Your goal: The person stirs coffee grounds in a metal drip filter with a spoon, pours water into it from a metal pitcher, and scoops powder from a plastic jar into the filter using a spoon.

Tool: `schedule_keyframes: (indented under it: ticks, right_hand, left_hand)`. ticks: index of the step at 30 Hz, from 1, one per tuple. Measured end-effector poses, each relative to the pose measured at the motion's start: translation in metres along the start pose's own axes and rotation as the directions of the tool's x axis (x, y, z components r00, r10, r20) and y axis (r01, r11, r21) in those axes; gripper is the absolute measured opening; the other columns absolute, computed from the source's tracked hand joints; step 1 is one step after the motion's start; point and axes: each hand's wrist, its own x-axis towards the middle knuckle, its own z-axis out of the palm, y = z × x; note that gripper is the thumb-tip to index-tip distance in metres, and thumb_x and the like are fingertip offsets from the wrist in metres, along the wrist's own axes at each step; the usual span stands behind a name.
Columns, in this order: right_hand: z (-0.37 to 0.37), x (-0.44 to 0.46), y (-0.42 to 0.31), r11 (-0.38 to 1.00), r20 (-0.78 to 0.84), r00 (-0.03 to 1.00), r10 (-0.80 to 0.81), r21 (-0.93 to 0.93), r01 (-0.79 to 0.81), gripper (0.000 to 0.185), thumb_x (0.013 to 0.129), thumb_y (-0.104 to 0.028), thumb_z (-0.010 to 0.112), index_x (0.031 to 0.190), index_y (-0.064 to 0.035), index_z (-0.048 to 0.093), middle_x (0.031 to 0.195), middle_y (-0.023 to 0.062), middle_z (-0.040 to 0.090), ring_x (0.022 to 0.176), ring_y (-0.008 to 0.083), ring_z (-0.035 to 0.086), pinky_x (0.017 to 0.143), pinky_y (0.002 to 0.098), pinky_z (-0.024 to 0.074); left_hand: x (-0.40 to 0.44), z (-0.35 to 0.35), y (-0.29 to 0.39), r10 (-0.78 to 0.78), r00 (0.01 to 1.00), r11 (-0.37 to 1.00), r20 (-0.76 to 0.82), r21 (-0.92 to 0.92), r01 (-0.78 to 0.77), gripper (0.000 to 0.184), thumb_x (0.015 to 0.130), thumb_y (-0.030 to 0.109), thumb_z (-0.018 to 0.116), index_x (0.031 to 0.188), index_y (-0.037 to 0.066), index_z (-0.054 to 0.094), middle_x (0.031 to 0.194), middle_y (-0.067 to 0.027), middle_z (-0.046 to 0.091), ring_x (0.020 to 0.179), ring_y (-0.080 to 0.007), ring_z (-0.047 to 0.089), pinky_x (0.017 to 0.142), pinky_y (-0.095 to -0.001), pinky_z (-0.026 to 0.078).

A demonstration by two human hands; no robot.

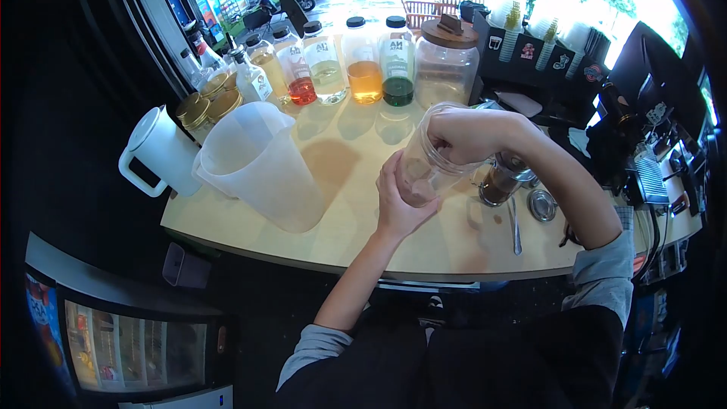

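Observation:
My left hand [401,201] is wrapped around the lower part of a clear plastic jar [447,170], which is tilted above the table. Through the jar's mouth reaches my right hand [458,136], its fingers curled inside. Something small and pale shows near the jar's bottom, but I cannot make out what it is or whether those fingers grip it. Just right of the jar, partly behind my right forearm, stands a glass container with brown contents [497,184]. Beside it a metal spoon [516,227] and a round metal lid [541,205] lie on the table.
A big translucent pitcher [261,170] and a white jug [163,151] stand at left. Several syrup bottles [365,68] and a wooden-lidded glass jar [447,64] line the back. A black cup holder [522,57] and machines are at right. The table's front edge [356,263] is near me.

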Motion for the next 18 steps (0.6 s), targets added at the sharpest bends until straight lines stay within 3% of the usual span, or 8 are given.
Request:
schedule_keyframes:
  ticks: [13,16,18]
  right_hand:
    - [0.000,-0.005,0.003,0.999,-0.074,0.997,-0.029,0.044,0.032,0.013,0.067,-0.001,0.057,0.075,0.0094,0.060,0.075,0.0237,0.055,0.076,0.0334,0.054,0.070,0.0392,0.0456]
    - [-0.006,-0.007,0.002,0.996,-0.061,0.998,-0.004,0.091,0.010,0.014,0.071,-0.002,0.058,0.079,0.0087,0.062,0.073,0.0210,0.056,0.071,0.0297,0.056,0.068,0.0374,0.0466]
    - [-0.010,-0.011,0.001,0.995,-0.044,0.999,0.025,0.099,-0.021,0.015,0.073,-0.003,0.058,0.082,0.0079,0.064,0.072,0.0191,0.059,0.069,0.0270,0.058,0.067,0.0358,0.0476]
  left_hand:
    - [0.000,-0.001,0.000,0.012,1.000,1.000,-0.009,0.012,-0.011,0.102,0.055,0.020,0.086,0.140,0.009,0.029,0.134,-0.0135,0.041,0.123,-0.0342,0.039,0.103,-0.0456,0.032]
    - [0.001,-0.001,0.001,0.057,0.998,0.995,-0.024,0.088,-0.054,0.098,0.057,0.017,0.087,0.137,0.007,0.030,0.127,-0.0167,0.045,0.117,-0.0310,0.047,0.098,-0.0413,0.039]
    - [0.001,0.000,0.001,-0.023,1.000,1.000,-0.018,-0.001,0.023,0.101,0.056,0.018,0.086,0.139,0.009,0.030,0.134,-0.0132,0.041,0.123,-0.0342,0.039,0.103,-0.0455,0.032]
